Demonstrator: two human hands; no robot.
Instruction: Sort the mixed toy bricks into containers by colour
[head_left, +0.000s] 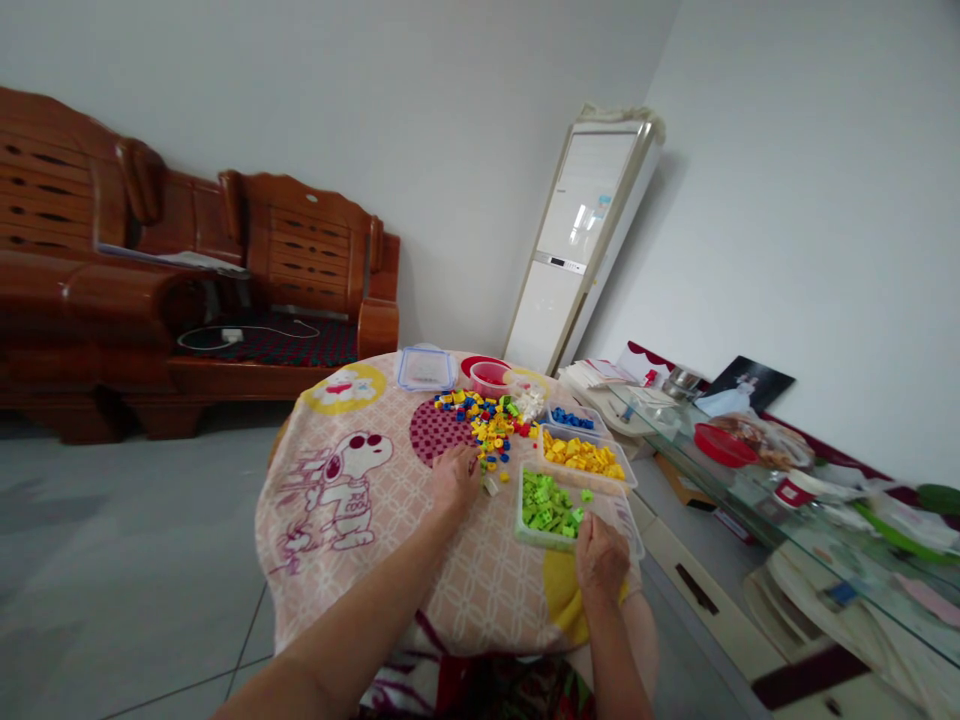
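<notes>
My left hand [456, 477] rests on the cloth at the near left edge of a mixed pile of toy building bricks [496, 428]. Its fingers are curled, and what they hold, if anything, is hidden. A pale brick [490, 486] lies just to its right. Over the near right part of a clear plastic box [529, 534] is my right hand [602, 555], closed, with its contents out of sight. Green bricks [551, 503] fill the left part of that box, close to the fingertips. Behind it stands a box of yellow bricks [583, 456], then one of blue bricks [571, 418].
White bricks [528, 400] lie beside a pink round tub [490, 376] with red pieces. A clear lid [426, 369] sits at the table's far edge. On the right runs a cluttered glass shelf [787, 520]; a wooden sofa [300, 250] stands back left.
</notes>
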